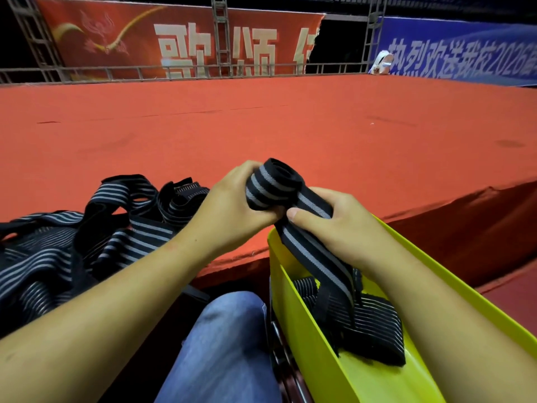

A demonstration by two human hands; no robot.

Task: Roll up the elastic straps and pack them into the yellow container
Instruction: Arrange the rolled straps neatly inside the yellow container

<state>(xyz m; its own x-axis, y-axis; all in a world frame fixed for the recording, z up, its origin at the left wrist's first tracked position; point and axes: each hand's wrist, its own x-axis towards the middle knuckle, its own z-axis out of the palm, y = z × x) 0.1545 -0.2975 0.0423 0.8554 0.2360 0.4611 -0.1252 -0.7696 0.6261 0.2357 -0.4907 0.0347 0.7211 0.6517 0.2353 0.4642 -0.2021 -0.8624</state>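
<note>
Early going, I judge: the left hand (232,199) curls its grip round a half-rolled strap (273,184) by the yellow container (296,330), while the right hand (328,225) pinches the tail in its grip (the end trails inside). A tangled pile (87,237) lies unrolled on the red platform (261,120).

Single view: head cam, wide-angle, worn by person, aimed fwd & down. Left hand (232,196) and right hand (337,225) sit close, mid-frame; forearms run in from bottom corners. Jeans leg (226,338) right below lens. Red carpet stage (261,120) stretches away to red banner (174,39) at top, far off.
</note>
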